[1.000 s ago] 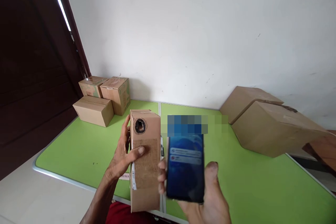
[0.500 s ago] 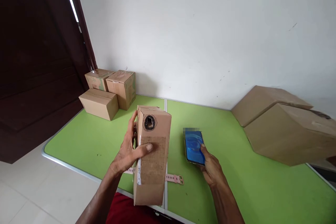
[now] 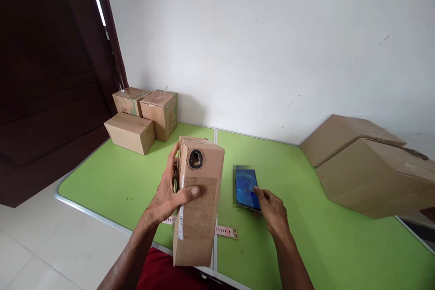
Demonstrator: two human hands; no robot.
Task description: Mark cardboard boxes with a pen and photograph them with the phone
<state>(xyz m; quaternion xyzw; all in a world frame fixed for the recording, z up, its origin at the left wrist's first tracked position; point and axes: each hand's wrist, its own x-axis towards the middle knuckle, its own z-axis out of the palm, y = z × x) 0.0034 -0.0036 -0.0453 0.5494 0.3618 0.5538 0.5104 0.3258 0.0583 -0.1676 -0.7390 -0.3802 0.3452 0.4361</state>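
My left hand (image 3: 171, 192) is closed around the left side of a tall cardboard box (image 3: 199, 208), its thumb lying across the front face. Near the top of that face is a round hole with a black rim, above a strip of brown tape. My right hand (image 3: 272, 210) grips a smartphone (image 3: 247, 189) by its lower right corner, thumb on the blue lit screen. The phone is over the green table to the right of the box. Behind the box lies a pink watch strap (image 3: 226, 232); its middle is hidden, and its buckle end shows on the right.
Several small cardboard boxes (image 3: 130, 133) stand at the back left by the dark door (image 3: 50, 77). Larger cardboard boxes (image 3: 370, 176) sit at the right. The green folding table (image 3: 102, 181) has a metal edge and a centre seam, with a white wall (image 3: 258, 45) behind.
My right hand has moved the phone slightly left, closer to the box, and its fingers have shifted on it. The left hand and the box have barely moved.
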